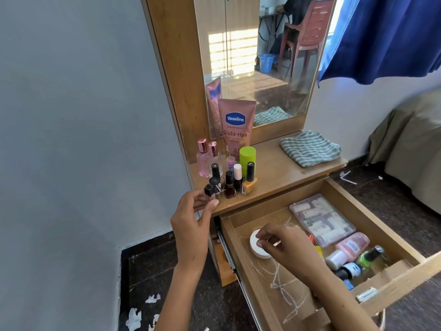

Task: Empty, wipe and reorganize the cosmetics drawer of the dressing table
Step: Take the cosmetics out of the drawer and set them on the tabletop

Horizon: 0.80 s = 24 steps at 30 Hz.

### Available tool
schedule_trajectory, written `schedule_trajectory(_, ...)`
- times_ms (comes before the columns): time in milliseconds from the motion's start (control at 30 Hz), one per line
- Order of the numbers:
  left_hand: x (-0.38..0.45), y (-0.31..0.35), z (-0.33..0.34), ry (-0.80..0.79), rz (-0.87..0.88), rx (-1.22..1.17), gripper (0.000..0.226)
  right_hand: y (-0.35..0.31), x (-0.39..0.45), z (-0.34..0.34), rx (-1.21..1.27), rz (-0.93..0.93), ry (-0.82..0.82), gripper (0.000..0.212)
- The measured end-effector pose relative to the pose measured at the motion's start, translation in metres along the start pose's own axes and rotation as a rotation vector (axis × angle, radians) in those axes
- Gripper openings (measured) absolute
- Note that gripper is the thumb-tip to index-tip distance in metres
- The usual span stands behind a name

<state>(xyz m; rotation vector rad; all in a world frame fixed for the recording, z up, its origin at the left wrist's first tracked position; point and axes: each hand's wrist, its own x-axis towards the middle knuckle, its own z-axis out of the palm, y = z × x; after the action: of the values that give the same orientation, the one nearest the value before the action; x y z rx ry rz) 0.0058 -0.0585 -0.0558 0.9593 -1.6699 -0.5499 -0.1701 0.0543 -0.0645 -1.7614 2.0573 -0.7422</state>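
The wooden drawer (pixel 372 211) of the dressing table stands pulled open. My left hand (pixel 191 225) pinches a small black-capped nail polish bottle (pixel 210 191) at the front left edge of the tabletop (pixel 281 173). My right hand (pixel 284 242) reaches into the drawer and grips a round white jar (pixel 256 247). On the tabletop stand a pink Vaseline tube (pixel 236 126), two pink perfume bottles (pixel 206 158), a green-capped container (pixel 247 155) and several nail polish bottles (pixel 236 181). In the drawer lie a clear plastic box (pixel 322 219), a pink bottle (pixel 353 246), a green nail polish (pixel 370 256) and loose white string (pixel 284 287).
A folded striped cloth (pixel 310 148) lies on the right of the tabletop below the mirror (pixel 257 56). A blue curtain (pixel 386 37) hangs at upper right, and a bed (pixel 412 149) stands to the right. Torn white paper scraps (pixel 140 314) litter the dark floor.
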Motion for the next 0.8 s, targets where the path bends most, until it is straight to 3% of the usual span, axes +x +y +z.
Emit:
schedule_trajectory(267, -0.01, -0.002, 0.004, 0.014, -0.008, 0.02, 0.037, 0.001, 0.0, -0.001, -0.021, 0.035, -0.037, 0.013)
schedule_trajectory(400, -0.017, 0.008, 0.005, 0.116, 0.02, 0.046, 0.038, 0.003, 0.0, 0.0, -0.029, 0.074, -0.048, 0.014)
schedule_trajectory(500, -0.034, 0.02, 0.011, 0.145, 0.168, 0.054, 0.03, 0.011, -0.002, -0.005, -0.022, 0.216, 0.128, 0.011)
schedule_trajectory(600, -0.057, 0.035, 0.025, -0.065, 0.206, 0.046, 0.017, 0.024, -0.005, -0.018, 0.043, 0.369, 0.36, 0.013)
schedule_trajectory(733, -0.068, 0.052, 0.055, -0.567, 0.269, 0.163, 0.012, 0.042, -0.018, -0.036, 0.005, 0.446, 0.385, 0.016)
schedule_trajectory(800, -0.07, 0.058, 0.076, -0.695, 0.315, 0.236, 0.014, 0.047, -0.026, -0.039, -0.032, 0.476, 0.406, 0.016)
